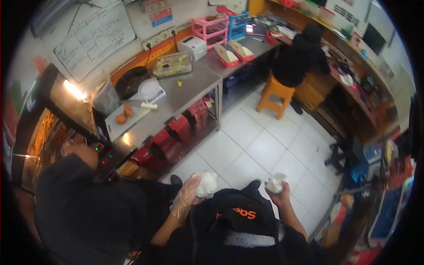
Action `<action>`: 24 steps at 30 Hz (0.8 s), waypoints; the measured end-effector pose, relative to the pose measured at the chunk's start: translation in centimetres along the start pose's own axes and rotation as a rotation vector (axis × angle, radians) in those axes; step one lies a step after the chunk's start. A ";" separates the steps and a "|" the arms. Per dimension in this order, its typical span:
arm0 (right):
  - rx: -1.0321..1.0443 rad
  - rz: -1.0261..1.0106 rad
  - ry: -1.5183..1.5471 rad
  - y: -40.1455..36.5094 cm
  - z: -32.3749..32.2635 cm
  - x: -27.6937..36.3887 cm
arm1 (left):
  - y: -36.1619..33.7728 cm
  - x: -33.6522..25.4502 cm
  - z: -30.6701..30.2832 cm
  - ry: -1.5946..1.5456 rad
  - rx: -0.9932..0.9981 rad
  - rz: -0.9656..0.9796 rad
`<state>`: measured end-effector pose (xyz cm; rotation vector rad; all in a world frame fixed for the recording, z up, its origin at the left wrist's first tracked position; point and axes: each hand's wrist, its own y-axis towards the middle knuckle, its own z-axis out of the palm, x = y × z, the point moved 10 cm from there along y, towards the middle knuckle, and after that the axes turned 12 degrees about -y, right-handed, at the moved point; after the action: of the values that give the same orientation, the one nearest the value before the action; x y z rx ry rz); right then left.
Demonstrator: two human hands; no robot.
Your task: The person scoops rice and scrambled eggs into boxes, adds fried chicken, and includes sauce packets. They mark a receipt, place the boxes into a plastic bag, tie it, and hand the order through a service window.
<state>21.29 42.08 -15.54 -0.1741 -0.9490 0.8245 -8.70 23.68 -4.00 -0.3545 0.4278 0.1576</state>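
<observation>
A clear plastic glove covers my left hand (183,197), whose fingers are closed around a round white paper-wrapped bundle (206,184) in front of my apron (234,214). What is inside the wrapping cannot be seen. My right hand (283,197), held out to the right above the tiled floor, grips a smaller crumpled white bundle (275,182). Its contents are hidden too. Both bundles are held apart from each other at about waist height, away from the counter.
A co-worker in dark clothes (84,207) stands close on my left, one hand at the lit food warmer (53,132). Fried pieces (124,115) lie on a white board (115,129) on the steel counter (187,88). Another person (296,62) sits on an orange stool (276,93).
</observation>
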 end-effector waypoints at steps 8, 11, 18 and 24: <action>0.044 0.098 -0.153 27.0 0.6 15.0 | 25.8 -9.3 5.1 -0.020 -0.121 0.312; 0.232 0.131 -0.157 37.2 6.3 21.5 | 34.0 -10.9 7.7 -0.283 -0.100 0.334; 0.283 0.036 -0.211 55.9 16.7 30.8 | 52.7 -17.7 7.1 -0.108 -0.075 0.327; 0.190 0.000 -0.249 67.0 20.8 38.2 | 66.5 -29.6 11.5 0.474 -0.114 0.279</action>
<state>-19.74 110.44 -9.97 0.0951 -1.0958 0.9460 -45.77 87.37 -1.55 -0.4448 0.9406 0.3736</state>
